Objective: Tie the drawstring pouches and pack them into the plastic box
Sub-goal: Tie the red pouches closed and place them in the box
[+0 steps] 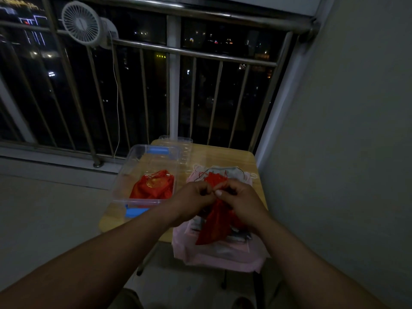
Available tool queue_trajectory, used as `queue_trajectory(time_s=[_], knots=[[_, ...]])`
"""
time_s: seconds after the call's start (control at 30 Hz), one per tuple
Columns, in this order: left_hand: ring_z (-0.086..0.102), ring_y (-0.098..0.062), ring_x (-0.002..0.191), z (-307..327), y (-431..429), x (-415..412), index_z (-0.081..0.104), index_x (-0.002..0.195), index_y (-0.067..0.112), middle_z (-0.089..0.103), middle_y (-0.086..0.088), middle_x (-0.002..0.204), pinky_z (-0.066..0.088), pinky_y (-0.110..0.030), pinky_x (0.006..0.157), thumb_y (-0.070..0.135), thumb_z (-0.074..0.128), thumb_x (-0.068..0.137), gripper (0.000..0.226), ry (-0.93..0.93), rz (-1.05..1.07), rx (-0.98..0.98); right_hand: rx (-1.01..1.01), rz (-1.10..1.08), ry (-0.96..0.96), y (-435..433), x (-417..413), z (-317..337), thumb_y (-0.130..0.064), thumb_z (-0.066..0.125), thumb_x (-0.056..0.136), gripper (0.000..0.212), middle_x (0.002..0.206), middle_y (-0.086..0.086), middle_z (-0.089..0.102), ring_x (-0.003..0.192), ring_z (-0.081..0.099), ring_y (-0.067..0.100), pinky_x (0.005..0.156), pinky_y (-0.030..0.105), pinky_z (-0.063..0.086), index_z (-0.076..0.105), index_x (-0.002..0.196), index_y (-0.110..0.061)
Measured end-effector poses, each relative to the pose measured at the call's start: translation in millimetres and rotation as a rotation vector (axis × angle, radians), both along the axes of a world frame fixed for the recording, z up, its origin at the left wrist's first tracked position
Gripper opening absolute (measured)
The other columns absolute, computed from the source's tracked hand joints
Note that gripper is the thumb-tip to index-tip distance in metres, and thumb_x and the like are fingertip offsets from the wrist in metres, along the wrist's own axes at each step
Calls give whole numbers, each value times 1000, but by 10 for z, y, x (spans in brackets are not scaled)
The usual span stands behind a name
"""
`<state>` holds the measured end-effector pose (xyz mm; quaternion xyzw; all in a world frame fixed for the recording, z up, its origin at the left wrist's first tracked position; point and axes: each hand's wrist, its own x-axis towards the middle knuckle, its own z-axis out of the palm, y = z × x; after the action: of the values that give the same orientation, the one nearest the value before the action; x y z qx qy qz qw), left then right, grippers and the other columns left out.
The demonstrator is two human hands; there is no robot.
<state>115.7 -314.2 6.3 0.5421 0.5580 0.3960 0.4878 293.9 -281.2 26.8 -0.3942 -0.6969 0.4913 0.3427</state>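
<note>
Left hand (194, 197) and right hand (242, 200) close together above the right half of the table (223, 153), thumbs and fingers of both curled in, pinching the gathered top of a red drawstring pouch (214, 226); too dim to tell cord from cloth inside the grip. Ruffled mouth of the pouch just beyond the knuckles, with its body hanging down between the wrists toward the near edge. Directly beneath, a heap of pink and grey pouches (223, 255) along the right side of the table, spilling over the near edge, loose thin cords (200, 175) trailing at the far end of the heap. On the left side, just beside the heap, the clear plastic box (124, 175), open, with blue latches (136, 211) at its near and far ends and red pouches (153, 186) lying inside at the near end. Clear lid (178, 142) flat at the far edge, just behind the box. Beyond the table, a metal railing (194, 52) in front of a dark window with city lights, a small white fan (81, 23) clipped high on the left, its white cable (117, 97) hanging straight down. Plain grey wall (345, 130) close on the right.
</note>
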Motion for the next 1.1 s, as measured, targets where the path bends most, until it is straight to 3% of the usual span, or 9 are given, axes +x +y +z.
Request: queue_trajectory(time_s=[0.17,0.4,0.5,0.67,0.77,0.87,0.93,1.0,1.1], knots=[[74,-32,87,-52,-28,83,69,107,6,75,-18,99,61,-32,71,12,62,99,12,-31,65,44,19,-30,-11,-8,-61,-71,-7,65,98,14,101,-4,77,91,70,2,74,10,51,76,103,-12],[68,-23,76,-51,-15,51,69,105,-2,69,-14,87,57,-31,70,7,63,99,13,-198,66,-34,-79,-50,99,27,-63,-99,-5,65,97,12,95,-1,78,87,72,9,74,20,55,75,102,-8],[68,-20,75,0,-22,48,70,92,5,69,-8,80,58,-32,73,9,63,100,11,-201,39,-30,-154,-61,161,47,-52,-99,-6,65,98,11,95,1,78,87,73,15,76,29,59,75,102,-8],[70,-20,78,18,-56,53,67,95,5,71,-11,85,57,-30,71,16,61,102,15,-231,18,-19,-254,-77,239,58,-78,-137,-8,62,99,12,95,11,76,83,72,22,71,41,62,74,98,-10],[70,-19,79,17,-76,89,64,94,6,71,-8,85,57,-28,71,18,57,104,17,-245,29,-1,-289,-107,261,98,-100,-179,-12,62,100,21,97,12,77,91,72,29,87,54,59,77,89,-22],[70,-17,79,14,-86,115,61,88,12,71,0,80,59,-31,75,15,54,106,19,-265,28,26,-297,-155,293,107,-116,-198,-15,60,102,17,96,11,78,89,72,29,83,49,59,76,96,-19],[69,-16,82,14,-82,115,60,89,13,70,2,82,59,-34,81,15,52,107,19,-244,22,40,-313,-181,315,110,-119,-207,-17,57,104,17,99,14,77,92,73,34,83,55,60,74,103,-15],[66,-19,86,19,-80,111,59,93,11,68,-3,88,59,-37,84,15,52,107,16,-224,29,49,-341,-241,347,131,-107,-218,-19,53,106,21,102,15,77,98,73,37,89,60,58,73,107,-14],[63,-27,91,29,-84,111,58,100,5,66,-13,96,57,-49,91,20,53,106,16,-211,57,57,-356,-307,376,153,-137,-218,-19,52,106,23,106,11,78,104,73,33,94,52,58,74,112,-14]])
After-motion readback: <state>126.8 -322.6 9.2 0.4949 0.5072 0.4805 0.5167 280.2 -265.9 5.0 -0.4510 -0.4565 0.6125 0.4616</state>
